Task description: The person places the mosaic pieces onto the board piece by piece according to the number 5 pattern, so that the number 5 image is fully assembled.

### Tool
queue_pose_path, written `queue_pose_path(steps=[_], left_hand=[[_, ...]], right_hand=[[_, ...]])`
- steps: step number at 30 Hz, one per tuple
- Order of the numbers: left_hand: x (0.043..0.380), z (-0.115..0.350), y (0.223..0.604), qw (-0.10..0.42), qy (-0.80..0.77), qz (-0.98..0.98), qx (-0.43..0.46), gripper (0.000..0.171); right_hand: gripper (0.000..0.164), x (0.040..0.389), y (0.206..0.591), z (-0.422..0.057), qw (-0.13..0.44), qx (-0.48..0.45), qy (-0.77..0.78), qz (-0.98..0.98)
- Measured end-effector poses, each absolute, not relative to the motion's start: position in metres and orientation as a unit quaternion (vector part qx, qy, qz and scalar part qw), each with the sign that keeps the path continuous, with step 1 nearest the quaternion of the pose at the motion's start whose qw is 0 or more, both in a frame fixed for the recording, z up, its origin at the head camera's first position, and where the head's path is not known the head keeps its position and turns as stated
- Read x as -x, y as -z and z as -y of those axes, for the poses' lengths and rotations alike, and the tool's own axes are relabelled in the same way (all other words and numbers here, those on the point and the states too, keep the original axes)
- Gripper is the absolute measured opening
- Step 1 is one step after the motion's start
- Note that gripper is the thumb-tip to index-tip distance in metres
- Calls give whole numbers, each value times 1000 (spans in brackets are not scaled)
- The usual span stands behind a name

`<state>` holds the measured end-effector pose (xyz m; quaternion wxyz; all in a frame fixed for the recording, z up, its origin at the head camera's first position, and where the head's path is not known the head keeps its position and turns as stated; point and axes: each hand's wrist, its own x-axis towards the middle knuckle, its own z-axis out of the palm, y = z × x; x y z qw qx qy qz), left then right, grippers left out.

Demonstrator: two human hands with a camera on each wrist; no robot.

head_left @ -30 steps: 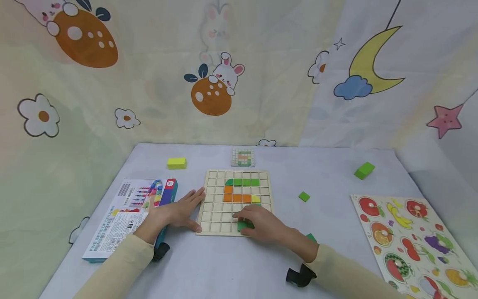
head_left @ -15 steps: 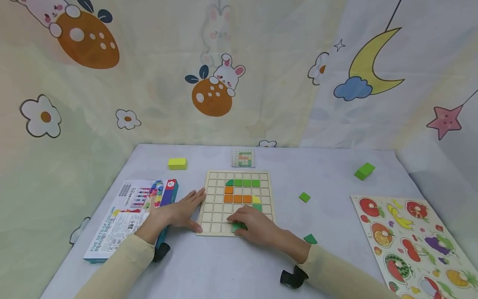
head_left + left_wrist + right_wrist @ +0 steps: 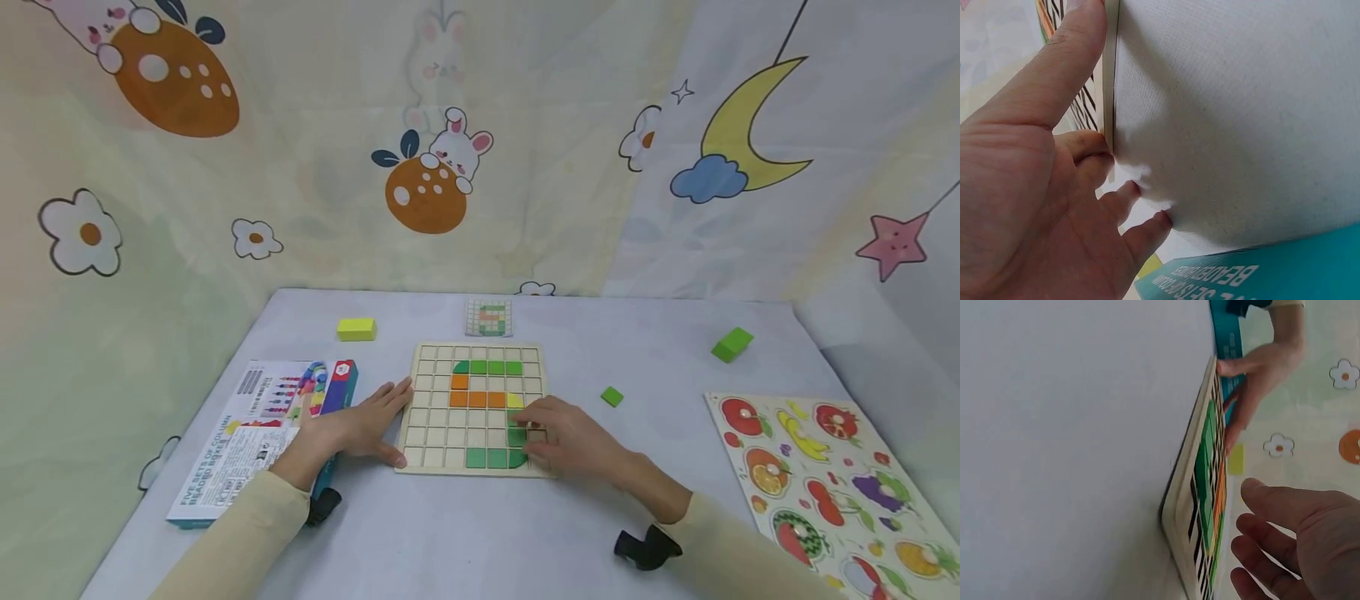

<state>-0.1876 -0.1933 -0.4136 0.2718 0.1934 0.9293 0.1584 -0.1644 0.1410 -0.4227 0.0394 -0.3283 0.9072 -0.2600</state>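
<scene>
A wooden grid board (image 3: 442,417) lies on the table, with an S-like row of green, orange and yellow tiles on it. Along its bottom row sit several green tiles (image 3: 487,458), the last with a rounded corner. My left hand (image 3: 367,421) rests at the board's left edge, fingers spread, with the thumb touching the near corner. At the right side of the board is my right hand (image 3: 577,437), over the green right-hand column. In the right wrist view its fingers (image 3: 1266,540) are loosely bent, with nothing between them and the thumb.
A small pattern card (image 3: 489,318) stands behind the board. Yellow block (image 3: 356,329) at back left, green block (image 3: 732,344) at back right, and a loose green tile (image 3: 612,396) right of the board. A box (image 3: 240,450) lies left; a fruit sheet (image 3: 832,492) lies right.
My right hand has moved right from the bottom row to the board's right side, uncovering the green bottom tiles. The loose green tile near the right forearm is now hidden. The left hand has stayed.
</scene>
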Motion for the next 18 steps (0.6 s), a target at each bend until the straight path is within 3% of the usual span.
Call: queue_pose_path(steps=[4,12,18], left_hand=[[187,193,413,270,-153,-931,-190,107],[187,193,412,270,-154,-931,-192,106],[186,193,412,269,-157,-930,-197,106]], right_hand=[[42,163,419,-188,57,301,259,-916],[42,142,422,-252,169,281,243,-913],[41,130,431,-265,146,311,256,-904]])
